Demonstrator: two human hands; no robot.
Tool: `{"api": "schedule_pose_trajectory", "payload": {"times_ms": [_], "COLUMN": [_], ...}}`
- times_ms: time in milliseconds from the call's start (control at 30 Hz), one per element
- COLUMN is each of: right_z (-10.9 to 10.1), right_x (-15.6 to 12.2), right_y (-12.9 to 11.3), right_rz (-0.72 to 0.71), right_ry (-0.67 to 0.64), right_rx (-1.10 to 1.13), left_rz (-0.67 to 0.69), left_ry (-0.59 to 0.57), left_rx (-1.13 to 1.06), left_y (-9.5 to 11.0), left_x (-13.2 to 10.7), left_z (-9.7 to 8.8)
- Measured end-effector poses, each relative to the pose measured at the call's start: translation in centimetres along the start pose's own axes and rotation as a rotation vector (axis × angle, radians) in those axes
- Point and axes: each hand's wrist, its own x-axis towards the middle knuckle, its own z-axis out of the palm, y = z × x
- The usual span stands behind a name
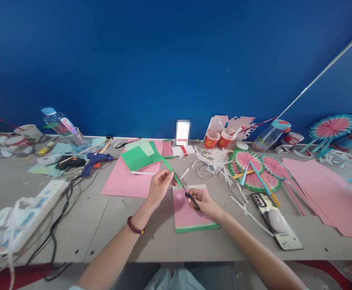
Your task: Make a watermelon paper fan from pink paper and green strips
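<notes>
Green strip [167,164]: by far edge of pink card [190,216] on tabletop [112,217], pinched in L hand [160,184]. R hand's [204,202] grip: round scissors [197,205], blades at strip's near end. Step's prob. trimming; next snip needs strip taut, blades aligned.

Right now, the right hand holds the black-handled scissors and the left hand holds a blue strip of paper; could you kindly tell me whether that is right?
Not quite: the strip of paper in the left hand is green, not blue, as the head view shows. The right hand does hold the black-handled scissors.
</notes>
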Motion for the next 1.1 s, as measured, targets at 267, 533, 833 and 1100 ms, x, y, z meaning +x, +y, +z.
{"api": "schedule_pose_trajectory", "payload": {"times_ms": [267, 533, 833, 1100], "right_z": [0.11, 0.25, 0.32, 0.22], "right_x": [-0.13, -0.08, -0.16, -0.19], "right_y": [-0.24, -0.20, -0.55, -0.42], "right_rz": [0.003, 0.003, -0.006, -0.007], "right_ry": [0.010, 0.018, 0.007, 0.017], "right_rx": [0.008, 0.019, 0.015, 0.003], "left_rz": [0.004, -0.006, -0.029, -0.040], "left_ry": [0.007, 0.007, -0.016, -0.039], "left_rx": [0.005, 0.011, 0.012, 0.014], "left_y": [0.21, 0.37, 0.17, 0.03], "left_x": [-0.01, -0.01, -0.04, -0.04], "left_z": [0.08, 0.09, 0.26, 0.25]}}
